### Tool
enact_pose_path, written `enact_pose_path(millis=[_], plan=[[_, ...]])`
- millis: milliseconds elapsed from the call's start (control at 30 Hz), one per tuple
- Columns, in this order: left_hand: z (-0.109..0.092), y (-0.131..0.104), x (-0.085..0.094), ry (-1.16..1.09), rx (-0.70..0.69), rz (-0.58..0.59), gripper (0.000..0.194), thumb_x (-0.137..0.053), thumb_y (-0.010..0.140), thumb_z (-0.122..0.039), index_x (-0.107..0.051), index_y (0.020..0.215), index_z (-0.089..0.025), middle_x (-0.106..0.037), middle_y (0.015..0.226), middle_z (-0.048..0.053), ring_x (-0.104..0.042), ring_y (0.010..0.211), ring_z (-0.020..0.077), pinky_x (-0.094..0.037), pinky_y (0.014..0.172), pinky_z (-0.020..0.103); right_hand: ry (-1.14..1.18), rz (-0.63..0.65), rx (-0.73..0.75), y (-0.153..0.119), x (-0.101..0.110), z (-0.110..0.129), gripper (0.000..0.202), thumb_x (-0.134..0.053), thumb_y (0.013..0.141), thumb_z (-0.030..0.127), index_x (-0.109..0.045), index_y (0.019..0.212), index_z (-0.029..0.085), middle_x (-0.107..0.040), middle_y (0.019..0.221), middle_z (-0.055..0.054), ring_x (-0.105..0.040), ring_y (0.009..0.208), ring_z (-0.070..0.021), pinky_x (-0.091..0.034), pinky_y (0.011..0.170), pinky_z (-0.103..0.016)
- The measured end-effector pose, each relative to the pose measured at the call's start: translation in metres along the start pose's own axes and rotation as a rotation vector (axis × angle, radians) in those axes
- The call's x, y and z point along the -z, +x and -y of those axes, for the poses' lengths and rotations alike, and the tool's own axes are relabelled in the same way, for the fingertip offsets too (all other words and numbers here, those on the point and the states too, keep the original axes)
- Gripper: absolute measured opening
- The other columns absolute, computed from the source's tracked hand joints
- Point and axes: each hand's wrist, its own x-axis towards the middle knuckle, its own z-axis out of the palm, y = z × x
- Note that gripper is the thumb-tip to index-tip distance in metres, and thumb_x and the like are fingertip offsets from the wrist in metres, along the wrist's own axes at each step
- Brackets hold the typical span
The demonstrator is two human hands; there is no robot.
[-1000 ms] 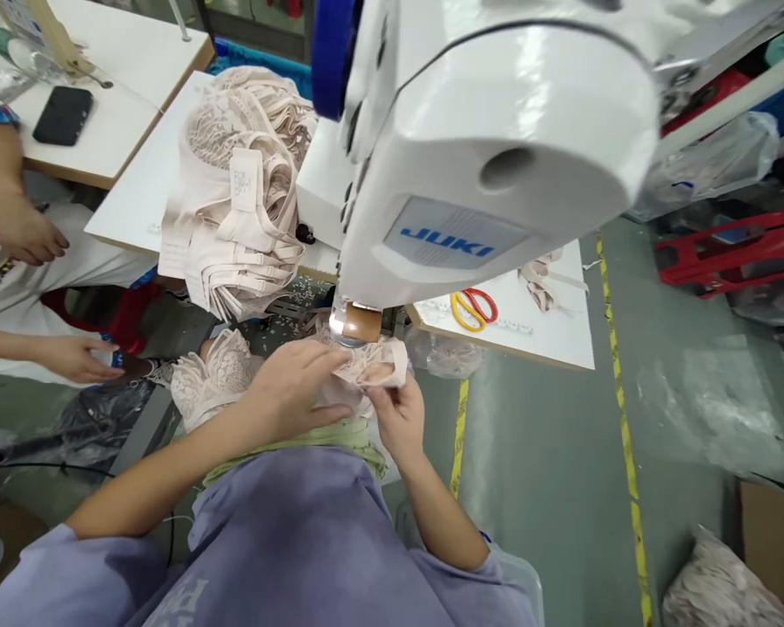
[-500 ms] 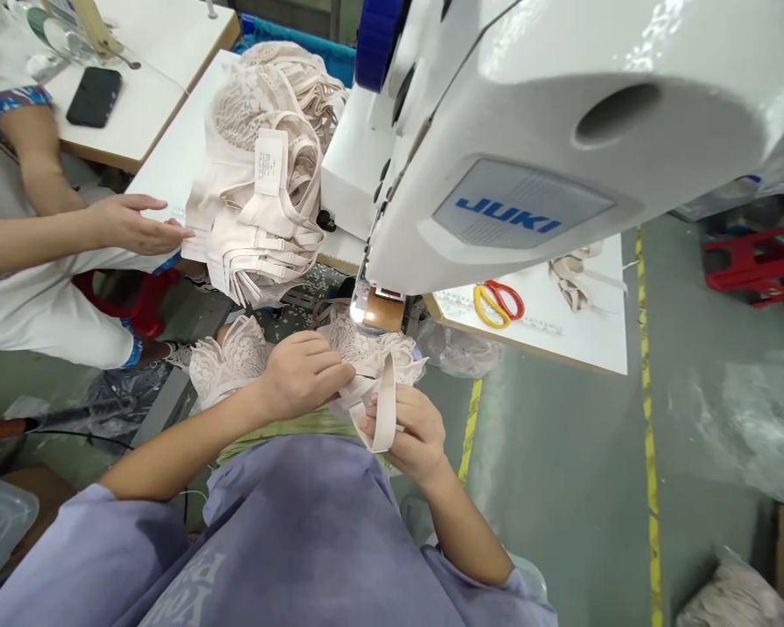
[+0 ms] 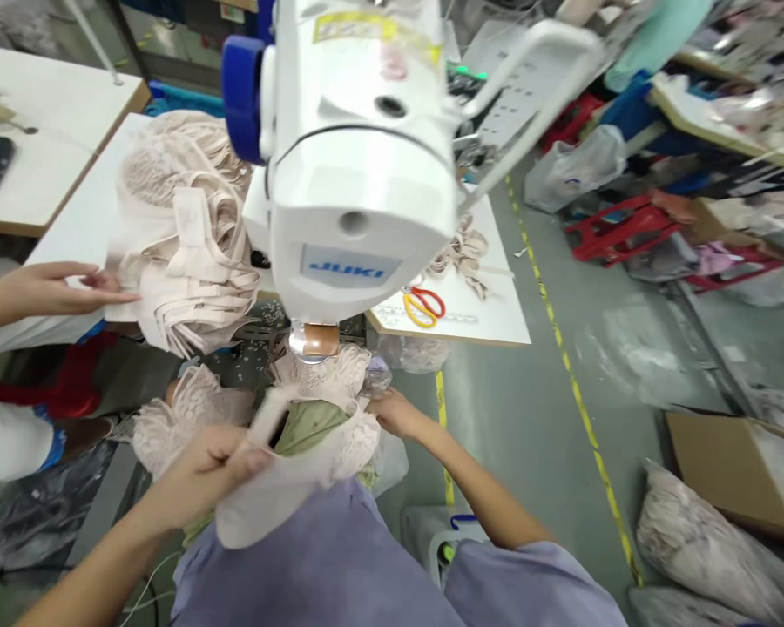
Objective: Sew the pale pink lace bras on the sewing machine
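Observation:
A beige lace bra [image 3: 280, 488] is stretched out in front of me, below the sewing machine's head. My left hand [image 3: 212, 470], somewhat blurred, is closed on its smooth band and strap at the left. At the other side my right hand [image 3: 395, 411] has its fingers closed at the lace edge, with the fingertips partly hidden. Just beyond the bra is the white sewing machine [image 3: 359, 209], its round metal foot area [image 3: 312, 341] over more beige lace. Another lace cup [image 3: 192, 409] lies to the left of the machine.
A stack of beige bras [image 3: 192, 235] lies on the left table, with a co-worker's hand [image 3: 71, 289] at its edge. Scissors with red and yellow handles [image 3: 423, 306] rest on the right table [image 3: 496, 322]. A cardboard box [image 3: 732, 470] stands at the right.
My hands have moved apart, the left one toward me and leftward with the bra band, the right one up to the lace edge. The view has swung right.

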Motion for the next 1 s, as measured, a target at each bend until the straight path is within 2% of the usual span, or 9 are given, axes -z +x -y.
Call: enact_pose_path(millis=[100, 200, 300, 367, 433, 533, 733, 900, 1000], plan=[[0.029, 0.023, 0.029, 0.251, 0.284, -0.311, 0.048, -0.043, 0.093, -0.055, -0.068, 0.084, -0.016, -0.069, 0.078, 0.008, -0.064, 0.072, 0.0242, -0.049, 0.062, 0.030, 0.036, 0.001, -0.059, -0.016, 0.012, 0.000, 0.015, -0.052, 0.079, 0.006, -0.063, 0.076, 0.016, -0.064, 0.078, -0.005, -0.059, 0.079, -0.0187, -0.044, 0.079, -0.031], [0.039, 0.063, 0.019, 0.680, 0.246, -0.552, 0.044, -0.055, 0.085, -0.046, -0.067, 0.110, -0.013, -0.069, 0.107, 0.018, -0.062, 0.104, 0.0363, -0.049, 0.090, 0.047, 0.134, 0.025, 0.017, -0.021, 0.031, 0.031, 0.013, -0.056, 0.089, 0.020, -0.062, 0.078, 0.018, -0.062, 0.082, -0.002, -0.057, 0.077, -0.0148, -0.041, 0.070, -0.024], [0.036, 0.094, -0.028, 0.527, -0.079, -0.286, 0.063, -0.066, 0.079, -0.048, -0.056, 0.132, -0.015, -0.060, 0.130, 0.018, -0.053, 0.122, 0.0352, -0.042, 0.103, 0.047, 0.334, 0.067, 0.150, -0.009, 0.049, 0.065, 0.027, -0.055, 0.095, 0.039, -0.060, 0.079, 0.019, -0.060, 0.082, 0.001, -0.054, 0.073, -0.0127, -0.040, 0.067, -0.022], [0.036, 0.104, -0.059, 0.225, -0.083, 0.023, 0.044, -0.063, 0.083, -0.051, -0.065, 0.111, -0.017, -0.067, 0.109, 0.011, -0.060, 0.103, 0.0289, -0.047, 0.093, 0.039, 0.452, 0.080, 0.206, 0.008, 0.064, 0.072, 0.029, -0.052, 0.097, 0.044, -0.065, 0.088, 0.019, -0.063, 0.086, 0.000, -0.057, 0.075, -0.0132, -0.043, 0.068, -0.023], [0.038, 0.107, -0.077, 0.035, -0.015, 0.168, 0.039, -0.052, 0.089, -0.052, -0.063, 0.084, -0.016, -0.063, 0.080, 0.004, -0.057, 0.078, 0.0209, -0.047, 0.076, 0.031, 0.380, -0.129, 0.104, 0.030, 0.086, 0.060, 0.025, -0.054, 0.096, 0.042, -0.067, 0.102, 0.021, -0.068, 0.095, -0.002, -0.061, 0.083, -0.0154, -0.047, 0.075, -0.025], [0.041, 0.103, -0.080, -0.054, 0.013, 0.230, 0.046, -0.048, 0.091, -0.056, -0.052, 0.070, -0.016, -0.050, 0.067, -0.001, -0.046, 0.065, 0.0138, -0.039, 0.062, 0.024, 0.077, -0.685, -0.242, 0.073, 0.136, 0.015, 0.030, -0.055, 0.092, 0.029, -0.065, 0.117, 0.017, -0.064, 0.118, -0.013, -0.056, 0.109, -0.0262, -0.042, 0.099, -0.040], [0.038, 0.082, -0.061, -0.169, 0.057, 0.169, 0.053, -0.045, 0.091, -0.067, -0.048, 0.073, -0.017, -0.043, 0.067, -0.002, -0.038, 0.060, 0.0113, -0.031, 0.055, 0.023, -0.165, -0.906, -0.365, 0.121, 0.217, -0.045, 0.021, -0.053, 0.086, 0.017, -0.072, 0.091, 0.011, -0.063, 0.113, -0.020, -0.048, 0.117, -0.0349, -0.033, 0.104, -0.049], [0.030, 0.075, -0.045, -0.321, 0.109, -0.048, 0.055, -0.053, 0.087, -0.069, -0.059, 0.081, -0.015, -0.053, 0.067, 0.000, -0.047, 0.061, 0.0131, -0.037, 0.058, 0.023, 0.251, -1.169, -0.172, 0.087, 0.187, -0.005, 0.026, -0.052, 0.095, 0.040, -0.068, 0.094, 0.019, -0.066, 0.090, -0.007, -0.058, 0.086, -0.0225, -0.046, 0.083, -0.038], [0.009, 0.072, -0.039, -0.235, 0.090, -0.179, 0.050, -0.054, 0.089, -0.063, -0.061, 0.077, -0.015, -0.054, 0.066, 0.000, -0.049, 0.062, 0.0138, -0.037, 0.057, 0.024, 0.834, -1.052, -0.101, 0.067, 0.135, 0.040, 0.030, -0.055, 0.093, 0.051, -0.058, 0.106, 0.024, -0.064, 0.079, 0.001, -0.055, 0.062, -0.0148, -0.045, 0.057, -0.027]])
